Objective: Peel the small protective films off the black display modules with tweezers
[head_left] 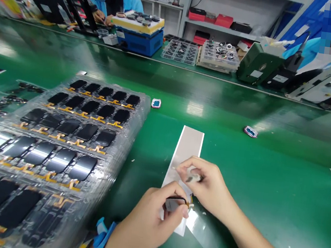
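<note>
The landmark is the stack of clear plastic trays (121, 150), its moulded pockets holding rows of glossy black panels (87, 131) with orange ribbon tails; at its near right corner, clear moulding and an orange ribbon show. Right of the stack, the left hand (156, 214) has thumb and fingers clamped on a small dark-edged rectangular panel with an orange tail (175, 203). Farther right of the stack, the right hand (208, 182) has its fingers bunched together around a pale greyish object (194, 178), too hidden to identify. Both are over a long grey strip with white edges (192, 141). Left of the stack, another clear plastic sheet or tray holds small metallic parts (11, 99). Beyond the stack, a clear compartmented tray (180, 51) holds small dark parts, a pile of clear trays (218, 57) carries ring-shaped pieces, and a blue box with a yellowish top (141, 41) bears dark pieces.
</note>
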Tool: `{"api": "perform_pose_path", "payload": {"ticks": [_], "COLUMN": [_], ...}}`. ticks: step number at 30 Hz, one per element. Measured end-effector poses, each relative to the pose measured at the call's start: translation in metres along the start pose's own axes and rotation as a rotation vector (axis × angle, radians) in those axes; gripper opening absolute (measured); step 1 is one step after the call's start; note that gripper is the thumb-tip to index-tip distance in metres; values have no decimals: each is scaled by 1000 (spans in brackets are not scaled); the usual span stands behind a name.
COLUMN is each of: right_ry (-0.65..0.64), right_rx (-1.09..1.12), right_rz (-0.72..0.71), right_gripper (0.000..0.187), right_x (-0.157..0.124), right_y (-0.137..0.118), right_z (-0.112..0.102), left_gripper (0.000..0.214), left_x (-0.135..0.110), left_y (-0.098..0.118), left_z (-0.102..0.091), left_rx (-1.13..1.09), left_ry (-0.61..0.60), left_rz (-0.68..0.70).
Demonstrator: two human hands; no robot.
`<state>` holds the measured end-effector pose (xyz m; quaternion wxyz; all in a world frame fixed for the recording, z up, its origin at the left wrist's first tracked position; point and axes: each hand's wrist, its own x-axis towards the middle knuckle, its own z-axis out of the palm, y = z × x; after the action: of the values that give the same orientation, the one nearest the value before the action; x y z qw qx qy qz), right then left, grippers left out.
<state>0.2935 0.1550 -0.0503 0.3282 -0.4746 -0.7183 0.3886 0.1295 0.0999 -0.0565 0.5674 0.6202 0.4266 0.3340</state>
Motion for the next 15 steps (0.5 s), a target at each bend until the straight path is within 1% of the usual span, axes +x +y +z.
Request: {"api": "perform_pose_path", "payload": {"ticks": [3, 6, 8, 10, 11, 13, 15], "right_ry": [-45, -50, -33, -5, 9, 41, 79], "right_rx": [70, 111, 142, 162, 162, 141, 92], "right_rz": [80, 106, 103, 106, 108, 97, 26], "right_gripper": [15, 15, 13, 8, 9, 13, 11], "right_x": [17, 19, 13, 2, -5, -18, -28], "right_y": [7, 12, 12, 10, 7, 3, 0], "right_z": [8, 10, 5, -2, -5, -7, -3], "left_gripper": [11, 7, 8, 11, 13, 15, 15], "left_x": [-1, -3, -5, -6, -6, -6, -5], "left_y": [0, -5, -11, -15, -17, -20, -21], "left_z": [-1, -3, -5, -6, -7, -7, -5], "left_rx": [-16, -55, -87, -127, -150, -194, -206], "left_ry": [15, 53, 107, 164, 184, 198, 193], "left_rz": [4, -21, -53, -82, -91, -103, -107]}}
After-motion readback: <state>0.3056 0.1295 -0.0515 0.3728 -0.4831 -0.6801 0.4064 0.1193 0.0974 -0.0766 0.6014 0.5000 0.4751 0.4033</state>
